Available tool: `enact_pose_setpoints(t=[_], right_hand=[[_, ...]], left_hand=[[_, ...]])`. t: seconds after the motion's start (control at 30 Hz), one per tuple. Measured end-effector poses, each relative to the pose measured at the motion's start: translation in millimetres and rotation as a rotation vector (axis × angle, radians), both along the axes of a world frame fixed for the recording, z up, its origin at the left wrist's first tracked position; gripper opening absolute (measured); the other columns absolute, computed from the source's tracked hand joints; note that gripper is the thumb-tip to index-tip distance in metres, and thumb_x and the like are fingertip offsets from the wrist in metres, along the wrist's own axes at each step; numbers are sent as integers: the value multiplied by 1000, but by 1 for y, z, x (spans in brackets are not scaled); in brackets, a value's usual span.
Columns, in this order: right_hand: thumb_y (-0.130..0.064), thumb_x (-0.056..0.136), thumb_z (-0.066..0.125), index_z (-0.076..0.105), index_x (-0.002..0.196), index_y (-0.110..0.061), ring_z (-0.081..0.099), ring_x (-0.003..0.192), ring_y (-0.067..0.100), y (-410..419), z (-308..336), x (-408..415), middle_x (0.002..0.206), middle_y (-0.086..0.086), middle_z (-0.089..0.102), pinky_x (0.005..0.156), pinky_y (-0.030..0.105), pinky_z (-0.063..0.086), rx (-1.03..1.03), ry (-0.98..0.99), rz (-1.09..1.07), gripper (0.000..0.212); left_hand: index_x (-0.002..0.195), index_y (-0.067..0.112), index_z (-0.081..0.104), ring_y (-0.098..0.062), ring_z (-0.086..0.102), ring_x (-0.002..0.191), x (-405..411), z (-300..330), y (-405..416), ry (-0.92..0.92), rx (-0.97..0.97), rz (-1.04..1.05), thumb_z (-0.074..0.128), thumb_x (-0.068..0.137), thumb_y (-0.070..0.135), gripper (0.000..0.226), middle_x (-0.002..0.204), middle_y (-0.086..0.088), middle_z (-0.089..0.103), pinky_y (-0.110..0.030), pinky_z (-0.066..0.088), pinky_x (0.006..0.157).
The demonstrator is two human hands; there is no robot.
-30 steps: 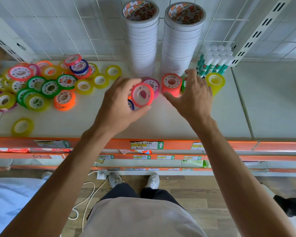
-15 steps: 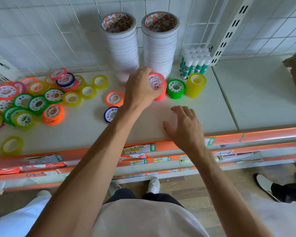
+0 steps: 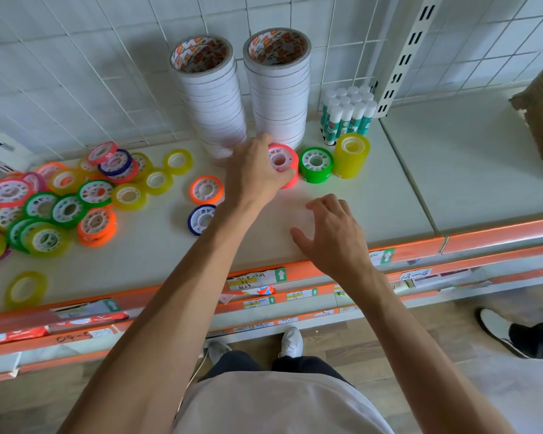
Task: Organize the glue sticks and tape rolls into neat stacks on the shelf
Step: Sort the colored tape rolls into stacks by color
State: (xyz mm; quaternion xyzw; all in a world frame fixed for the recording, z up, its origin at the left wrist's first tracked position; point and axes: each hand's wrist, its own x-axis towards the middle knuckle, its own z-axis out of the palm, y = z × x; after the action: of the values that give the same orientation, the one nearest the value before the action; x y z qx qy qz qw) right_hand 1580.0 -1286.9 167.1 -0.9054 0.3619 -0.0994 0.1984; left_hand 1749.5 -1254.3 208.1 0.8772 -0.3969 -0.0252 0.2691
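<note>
Right hand (image 3: 333,236) has withdrawn from the stacks; it hovers near the shelf (image 3: 470,170) edge, fingers loosely spread, holding nothing; left hand (image 3: 254,170) has carried the pink tape roll (image 3: 283,159) onto the pink stack left of the green stack (image 3: 315,164), still pinching it; release pending.

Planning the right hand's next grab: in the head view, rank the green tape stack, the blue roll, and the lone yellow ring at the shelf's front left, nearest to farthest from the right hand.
1. Green tape stack: just beyond the right hand.
2. Blue roll: to its left, past the left forearm.
3. Yellow ring: far left, near the shelf's front edge.
</note>
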Motion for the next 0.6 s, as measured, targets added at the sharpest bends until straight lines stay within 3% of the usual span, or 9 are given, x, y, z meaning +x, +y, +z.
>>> enact_pose_setpoints(t=[0.27,0.6], right_hand=[[-42,87,69,57,128,-10,47,119,25,2,0,0,125,6,53,83,42,51,13,-10,-3,54],[-42,88,68,55,130,-9,45,120,26,3,0,-1,126,7,51,86,40,50,29,-2,1,55]], left_hand=[[115,13,60,-26,60,99,-2,-1,2,-21,-27,-8,80,75,46,55,110,-5,67,-34,42,72],[114,14,58,-25,56,99,-2,-3,-3,-40,-24,0,79,76,46,54,110,-4,65,-30,34,70]])
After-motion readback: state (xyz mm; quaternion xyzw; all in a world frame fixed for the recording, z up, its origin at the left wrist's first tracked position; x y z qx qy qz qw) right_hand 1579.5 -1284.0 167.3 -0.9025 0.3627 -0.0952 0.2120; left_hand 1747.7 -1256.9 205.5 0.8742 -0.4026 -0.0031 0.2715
